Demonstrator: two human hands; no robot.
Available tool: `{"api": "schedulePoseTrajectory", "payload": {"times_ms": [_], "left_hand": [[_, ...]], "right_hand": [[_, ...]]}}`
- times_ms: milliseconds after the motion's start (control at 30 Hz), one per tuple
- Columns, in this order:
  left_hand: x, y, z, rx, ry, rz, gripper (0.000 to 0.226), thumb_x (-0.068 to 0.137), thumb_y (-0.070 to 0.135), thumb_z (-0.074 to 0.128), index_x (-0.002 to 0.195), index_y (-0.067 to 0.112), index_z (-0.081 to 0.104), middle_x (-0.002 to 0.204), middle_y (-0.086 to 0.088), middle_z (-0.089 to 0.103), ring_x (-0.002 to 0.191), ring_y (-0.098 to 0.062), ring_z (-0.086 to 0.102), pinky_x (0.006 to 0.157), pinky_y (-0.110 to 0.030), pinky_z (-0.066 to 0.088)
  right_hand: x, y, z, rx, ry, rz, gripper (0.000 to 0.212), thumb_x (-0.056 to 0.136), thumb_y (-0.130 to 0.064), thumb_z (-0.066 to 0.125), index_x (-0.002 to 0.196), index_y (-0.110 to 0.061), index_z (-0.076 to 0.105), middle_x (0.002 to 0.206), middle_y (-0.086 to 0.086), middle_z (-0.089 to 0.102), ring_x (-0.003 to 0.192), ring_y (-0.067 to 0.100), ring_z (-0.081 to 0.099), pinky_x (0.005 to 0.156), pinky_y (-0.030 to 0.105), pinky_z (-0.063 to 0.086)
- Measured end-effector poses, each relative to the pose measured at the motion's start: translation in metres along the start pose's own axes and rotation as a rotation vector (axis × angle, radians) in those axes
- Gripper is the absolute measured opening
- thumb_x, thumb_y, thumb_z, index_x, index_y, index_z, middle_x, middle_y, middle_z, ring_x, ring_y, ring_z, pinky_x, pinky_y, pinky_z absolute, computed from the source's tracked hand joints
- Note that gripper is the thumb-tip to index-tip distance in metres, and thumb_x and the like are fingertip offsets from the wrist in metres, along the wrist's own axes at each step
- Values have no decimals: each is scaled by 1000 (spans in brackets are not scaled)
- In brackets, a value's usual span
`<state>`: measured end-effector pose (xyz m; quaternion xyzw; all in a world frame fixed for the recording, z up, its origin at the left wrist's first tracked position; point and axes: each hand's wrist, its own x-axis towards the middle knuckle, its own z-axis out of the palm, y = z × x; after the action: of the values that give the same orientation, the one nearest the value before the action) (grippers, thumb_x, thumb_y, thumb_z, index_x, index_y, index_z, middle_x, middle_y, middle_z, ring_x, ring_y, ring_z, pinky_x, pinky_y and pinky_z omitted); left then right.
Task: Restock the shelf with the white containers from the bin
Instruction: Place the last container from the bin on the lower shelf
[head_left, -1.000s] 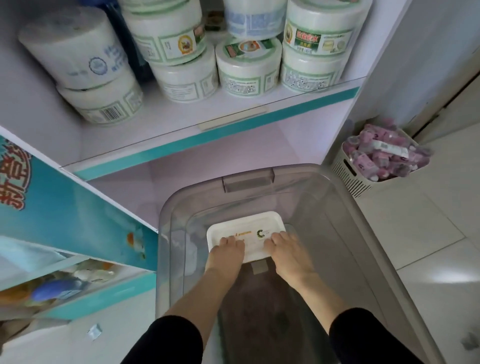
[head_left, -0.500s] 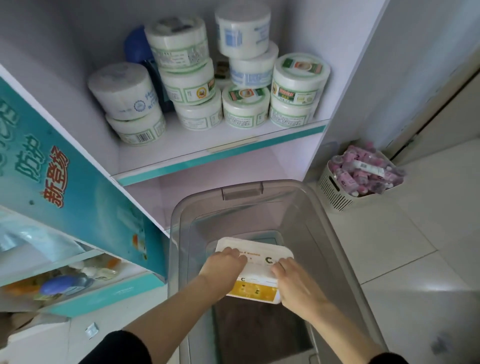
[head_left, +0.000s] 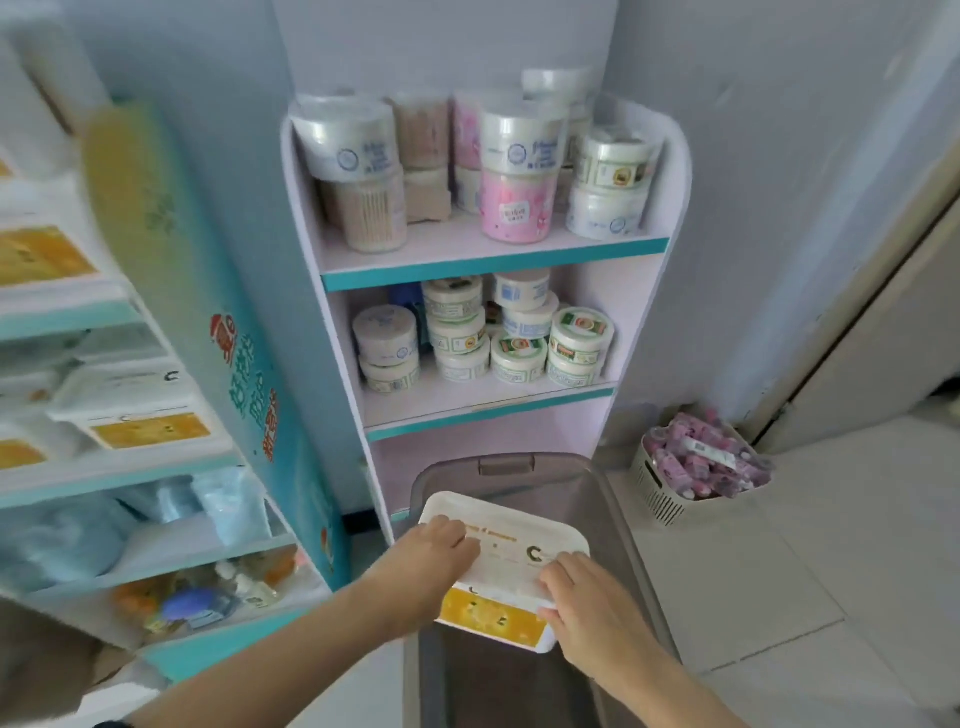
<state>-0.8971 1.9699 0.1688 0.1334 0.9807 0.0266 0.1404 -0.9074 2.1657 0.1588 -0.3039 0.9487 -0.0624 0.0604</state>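
Compared with half a second ago, the white container (head_left: 511, 566) has been lifted higher, from inside the grey bin (head_left: 618, 525) to above the bin's left rim. The camera has also tipped upward, so more of the shelving shows than before, including an upper shelf that was out of sight.

The container is a flat, rectangular white box with rounded corners. Its long axis runs from upper left to lower right across the bin's opening, slightly tilted. The lid faces up toward the camera, and the yellow label on its front side wall faces the person.

The left hand (head_left: 431, 556) holds the container's left end, its fingers (head_left: 457, 535) pressed together and curled over the lid. The right hand (head_left: 582, 597) holds the right end, its fingers (head_left: 558, 569) spread lightly across the lid near a dark letter C mark. Both thumbs are hidden beneath the box.

Behind the bin stands a narrow shelf unit (head_left: 498, 405) with teal edging, stacked with round white tubs (head_left: 519, 358). To the bin's left, a second shelf (head_left: 124, 462), blurred, carries another white container with a yellow label (head_left: 135, 410). To the bin's right, on the tiled floor, sits a small basket (head_left: 660, 499) of pink items.
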Motion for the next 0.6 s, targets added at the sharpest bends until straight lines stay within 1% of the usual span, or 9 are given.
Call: {"api": "schedulePoseTrajectory", "payload": {"times_ms": [33, 67, 100, 133, 200, 333, 400, 500, 600], "left_hand": [[-12, -5, -7, -7, 13, -20, 41, 88, 6, 57, 125, 18, 44, 129, -4, 45, 114, -20, 44, 101, -31, 43], [-24, -11, -14, -22, 25, -47, 41, 88, 8, 58, 125, 19, 44, 129, -3, 45, 115, -19, 45, 102, -31, 43], [-37, -17, -20, -39, 39, -75, 41, 89, 10, 58, 126, 20, 44, 130, -2, 45, 115, -19, 46, 102, -30, 44], [-49, -23, -27, -49, 54, -102, 41, 89, 11, 58, 127, 20, 44, 131, -2, 44, 115, -19, 47, 102, -30, 44], [-74, -38, -37, -58, 88, -156, 41, 90, 12, 57, 128, 19, 44, 132, -3, 44, 115, -19, 49, 101, -29, 45], [-119, -78, -46, -94, 165, -261, 39, 90, 12, 58, 126, 20, 46, 131, -2, 46, 113, -19, 50, 99, -31, 48], [-142, -100, -49, -98, 206, -307, 35, 90, 9, 56, 123, 17, 48, 129, -3, 46, 113, -20, 50, 97, -31, 48], [-174, -136, -54, -80, 264, -349, 31, 90, 3, 50, 119, 13, 49, 125, -6, 46, 112, -22, 48, 93, -31, 46], [-206, -175, -55, -60, 317, -380, 26, 90, 6, 49, 115, 12, 51, 121, -6, 48, 110, -22, 49, 90, -30, 45]], "right_hand": [[1, -12, -11, 36, -16, 5, 43, 53, -39, 86, 89, -25, 65, 87, -9, 67, 76, 9, 66, 63, 13, 53], [5, -24, -20, 56, -45, -11, 38, 71, -33, 76, 104, -20, 61, 105, -3, 65, 93, 12, 63, 78, 19, 53], [8, -36, -27, 42, -69, -42, 36, 84, -28, 64, 116, -18, 53, 119, 0, 58, 107, 15, 56, 89, 25, 49], [11, -48, -34, 40, -67, -75, 35, 90, -26, 55, 123, -17, 47, 127, 1, 52, 114, 15, 51, 94, 26, 46], [19, -73, -44, 47, -41, -116, 35, 93, -26, 49, 127, -18, 43, 131, 1, 47, 116, 14, 48, 95, 23, 45], [39, -128, -62, 51, -15, -189, 42, 91, -30, 52, 130, -18, 41, 134, 0, 44, 118, 11, 48, 92, 19, 45], [50, -157, -69, 54, 7, -225, 42, 90, -31, 53, 129, -19, 42, 134, 0, 45, 116, 11, 49, 90, 18, 46], [65, -205, -77, 58, 27, -256, 39, 90, -28, 55, 126, -18, 43, 132, 0, 46, 111, 11, 52, 87, 19, 47], [79, -255, -79, 68, 68, -288, 37, 89, -23, 57, 123, -16, 45, 129, 2, 48, 110, 13, 51, 89, 22, 48]]}}
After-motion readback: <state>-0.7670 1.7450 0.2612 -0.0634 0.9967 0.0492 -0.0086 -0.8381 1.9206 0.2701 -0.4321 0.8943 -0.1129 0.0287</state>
